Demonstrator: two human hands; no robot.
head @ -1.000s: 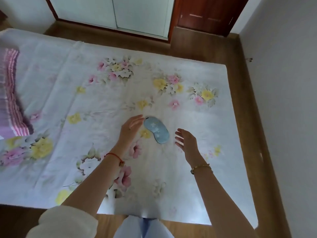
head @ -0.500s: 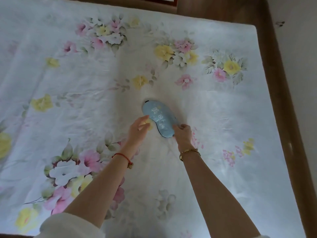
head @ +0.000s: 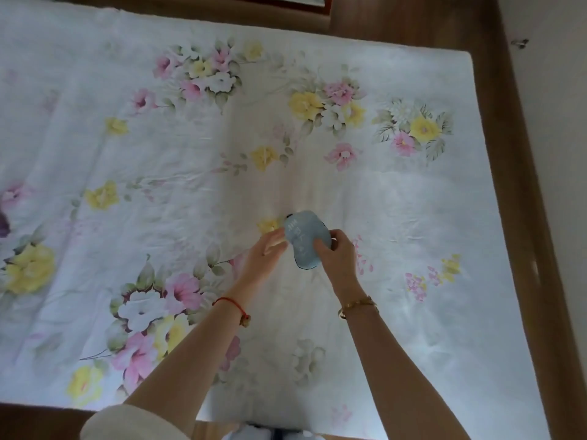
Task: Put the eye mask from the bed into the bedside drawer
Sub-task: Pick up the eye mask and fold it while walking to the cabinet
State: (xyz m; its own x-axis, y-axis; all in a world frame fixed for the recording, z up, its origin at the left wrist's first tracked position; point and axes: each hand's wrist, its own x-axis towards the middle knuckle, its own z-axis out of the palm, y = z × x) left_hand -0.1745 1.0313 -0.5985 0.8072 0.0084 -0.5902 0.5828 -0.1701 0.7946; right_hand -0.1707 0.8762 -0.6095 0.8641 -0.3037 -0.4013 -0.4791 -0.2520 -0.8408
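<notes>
The eye mask (head: pixel 303 241) is near the middle of the bed (head: pixel 413 201), rather closer to the near edge than the far one, and it looks tipped up off the flowered sheet instead of lying flat, probably so it can be taken away to the drawer, which is nowhere in view. The right hand (head: pixel 336 257) grips it along its right side, thumb pressed on the blue front and the other fingers curled behind, a hold that suits a soft, light thing that would otherwise flop. The left hand (head: pixel 265 254) is open, fingers together and loosely straight, their tips touching or just beside the mask's left edge, seemingly steadying it; whether it bears any weight I cannot tell. Both forearms reach forward from the near edge, converging on the mask, wrists slightly bent. A red cord (head: pixel 230 304) circles the left wrist, a gold bracelet (head: pixel 357 306) the right.
</notes>
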